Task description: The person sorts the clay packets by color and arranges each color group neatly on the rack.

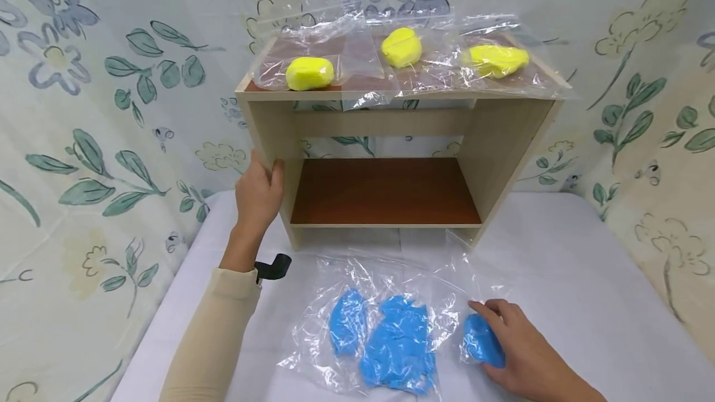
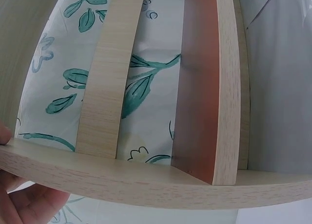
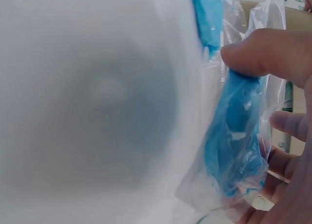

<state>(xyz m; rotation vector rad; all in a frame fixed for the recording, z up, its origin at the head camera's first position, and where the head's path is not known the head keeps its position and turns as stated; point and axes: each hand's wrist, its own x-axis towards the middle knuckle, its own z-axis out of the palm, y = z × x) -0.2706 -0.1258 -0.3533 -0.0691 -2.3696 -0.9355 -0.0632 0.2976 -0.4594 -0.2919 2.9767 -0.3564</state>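
At the lower right, the right hand (image 1: 525,349), fingers bent, holds a bagged blue lump (image 1: 481,339). More blue lumps (image 1: 398,346) lie in clear plastic (image 1: 313,327) at lower centre, on the white-covered desk (image 1: 564,265). Farther back, left of centre, the left hand (image 1: 259,194) grips a side panel of the wooden shelf (image 1: 385,191) between thumb and fingers. Bagged yellow lumps (image 1: 401,48) sit on top, upper centre, before floral cloth (image 1: 642,79).

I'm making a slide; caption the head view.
Left hand grips a shelf unit topped with three bagged yellow lumps; right hand holds a bagged blue lump.
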